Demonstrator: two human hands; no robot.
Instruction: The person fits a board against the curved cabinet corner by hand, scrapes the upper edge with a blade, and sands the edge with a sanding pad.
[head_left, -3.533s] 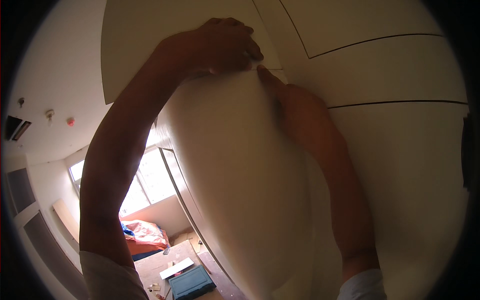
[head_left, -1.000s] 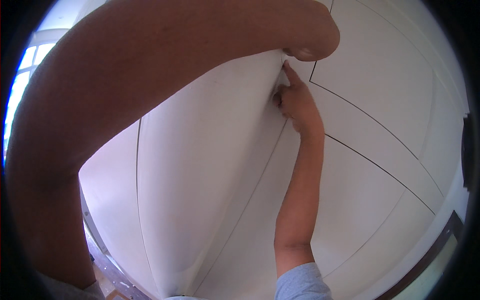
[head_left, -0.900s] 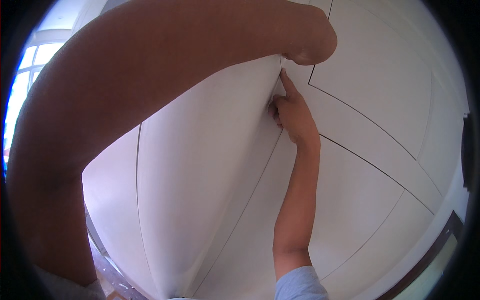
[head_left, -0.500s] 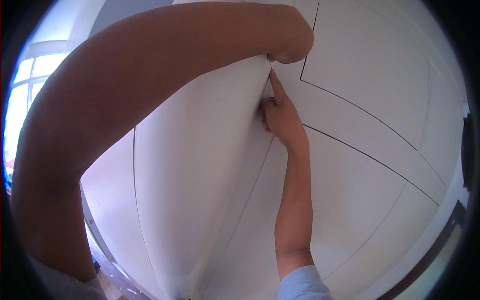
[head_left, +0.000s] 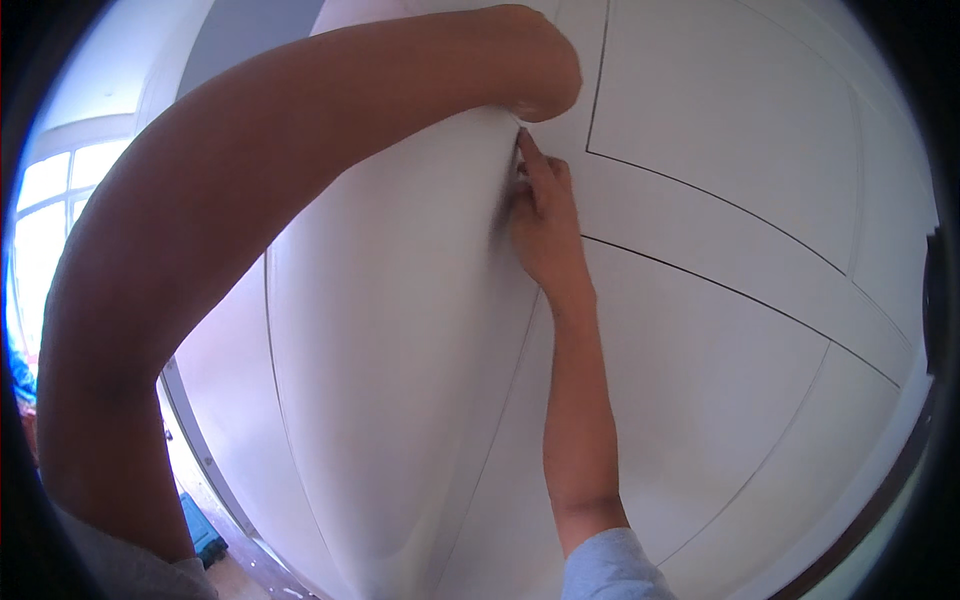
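Observation:
A large white, pliable-looking sheet (head_left: 400,300) bows outward from a white panelled surface (head_left: 700,360), its right edge meeting that surface along a shadowed line. My left arm arches across the top, and my left hand (head_left: 545,65) is bent over at the sheet's upper right corner. That hand looks closed on the corner, though its fingers are mostly hidden behind the hand and wrist. Just below it is my right hand (head_left: 545,220), index finger stretched upward with the tip against the sheet's edge. The other right fingers are partly folded, and the thumb lies beside the edge.
Dark, narrow grooves (head_left: 710,280) divide the panelled surface on the right. A bright window (head_left: 50,200) stands at the far left. Low on the left are a metal-looking strip (head_left: 205,455) and a blue object (head_left: 203,530) on the floor. Something dark (head_left: 935,300) shows at the right rim.
Both hands appear farther left in the picture, which has shifted as well. The right index finger remains at the sheet's edge, its wrist turned somewhat. The blue floor object shows more.

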